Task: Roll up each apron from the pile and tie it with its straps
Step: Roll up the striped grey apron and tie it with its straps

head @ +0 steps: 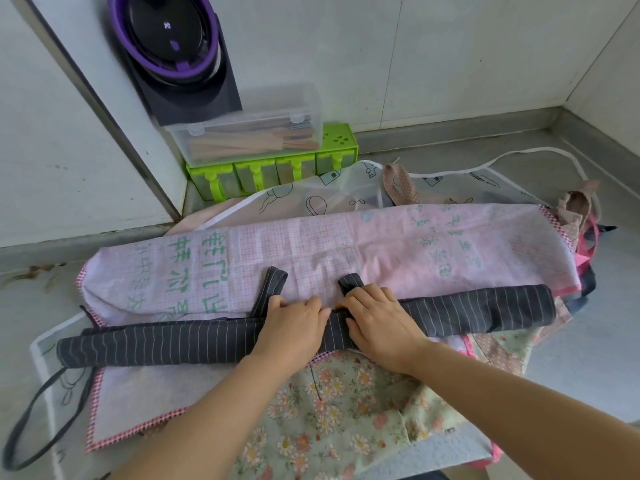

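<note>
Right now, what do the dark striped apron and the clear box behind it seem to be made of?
The striped apron looks like thin woven cloth, perhaps cotton, with a matte finish: it folds softly and shows fine pale stripes. The clear box looks like glossy transparent plastic: light-coloured sticks, possibly wooden, show through its wall and lid.

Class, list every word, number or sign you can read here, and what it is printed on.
"Happy": clear apron, words after it blurred.
Green characters: pink checked apron, upside down, unreadable.
White mark: black appliance, too small.
</note>
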